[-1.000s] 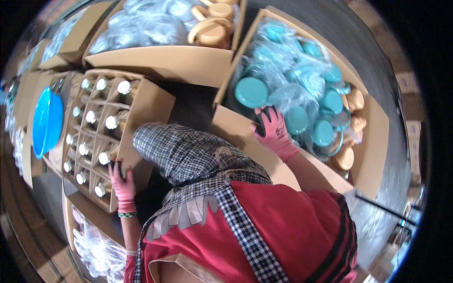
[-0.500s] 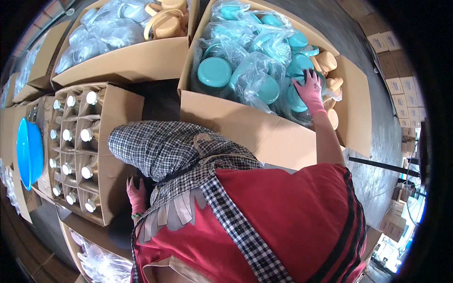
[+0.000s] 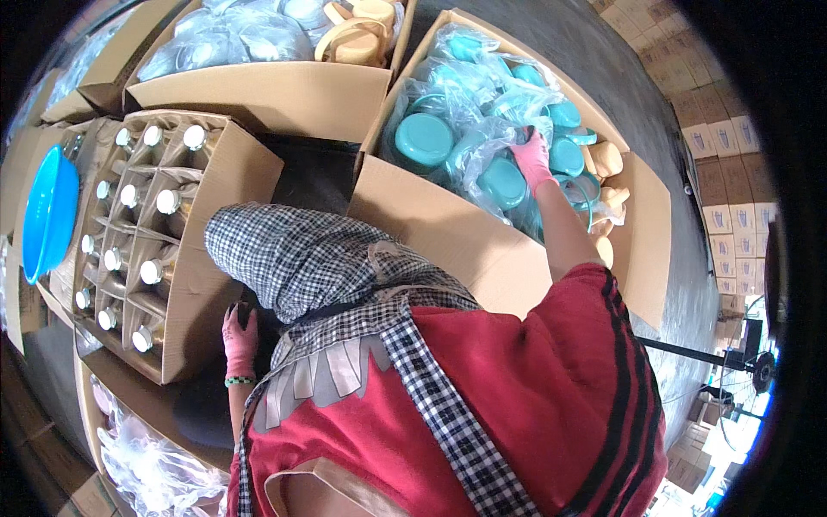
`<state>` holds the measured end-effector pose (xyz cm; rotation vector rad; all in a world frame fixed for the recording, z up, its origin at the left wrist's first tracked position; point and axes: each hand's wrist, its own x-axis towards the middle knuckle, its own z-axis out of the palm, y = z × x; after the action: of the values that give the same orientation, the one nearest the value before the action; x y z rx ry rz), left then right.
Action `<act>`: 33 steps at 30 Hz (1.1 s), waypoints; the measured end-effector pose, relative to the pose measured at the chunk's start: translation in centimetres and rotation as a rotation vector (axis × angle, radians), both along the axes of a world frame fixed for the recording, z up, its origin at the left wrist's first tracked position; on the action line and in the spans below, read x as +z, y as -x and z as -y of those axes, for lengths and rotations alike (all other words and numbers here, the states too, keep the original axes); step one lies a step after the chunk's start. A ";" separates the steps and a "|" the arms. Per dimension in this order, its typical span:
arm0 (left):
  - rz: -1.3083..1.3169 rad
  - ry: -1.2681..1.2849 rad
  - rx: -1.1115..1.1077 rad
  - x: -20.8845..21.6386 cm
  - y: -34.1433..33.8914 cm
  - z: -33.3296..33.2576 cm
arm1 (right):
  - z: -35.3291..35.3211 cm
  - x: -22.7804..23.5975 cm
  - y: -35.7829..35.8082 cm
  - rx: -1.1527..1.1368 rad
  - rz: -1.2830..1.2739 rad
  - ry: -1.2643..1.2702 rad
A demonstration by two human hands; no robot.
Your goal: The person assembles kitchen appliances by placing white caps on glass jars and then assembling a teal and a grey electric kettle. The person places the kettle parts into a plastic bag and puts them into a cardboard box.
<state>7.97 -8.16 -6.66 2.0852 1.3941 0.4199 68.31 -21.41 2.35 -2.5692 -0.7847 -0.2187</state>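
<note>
A big cardboard carton [image 3: 448, 226] holds teal cup-like containers [image 3: 424, 140], some with handles, among clear plastic bags. My right hand [image 3: 532, 159], in a pink glove with dark fingertips, reaches into its middle. Its fingers are bent onto a crumpled clear plastic bag [image 3: 474, 155]; the fingertips are partly hidden in the film. Orange containers of similar shape [image 3: 606, 158] fill the carton's right end. My left hand [image 3: 239, 338], gloved alike, hangs low beside a carton of bottles [image 3: 226, 185], fingers loosely apart and nothing visible in them.
White-capped bottles [image 3: 170, 202] stand in the divided carton at left. Beyond it is a blue basin [image 3: 50, 215]. Another open carton [image 3: 267, 99] with bagged grey and orange containers lies at the back. Stacked boxes [image 3: 732, 172] line the right side, near a black bar [image 3: 689, 351].
My right hand has moved left, from the teal containers beside the orange ones to the bag in the middle. The whole view has turned slightly. My left hand stays low by the bottle carton.
</note>
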 end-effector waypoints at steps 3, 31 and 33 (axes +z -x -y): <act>0.001 -0.028 0.015 0.2 0.0 0.0 | -2.2 0.8 0.8 0.107 -0.111 0.234; 0.605 -0.661 -0.157 22.2 -4.5 -3.4 | -12.7 40.4 27.8 1.565 -0.501 -0.722; 0.725 -0.683 -0.156 23.1 -4.2 -4.9 | -13.0 40.0 30.6 1.631 -0.582 -0.683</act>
<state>12.16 -3.28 16.46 2.1486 0.6897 1.5682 37.69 -8.40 42.31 -0.7402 -1.7741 0.6152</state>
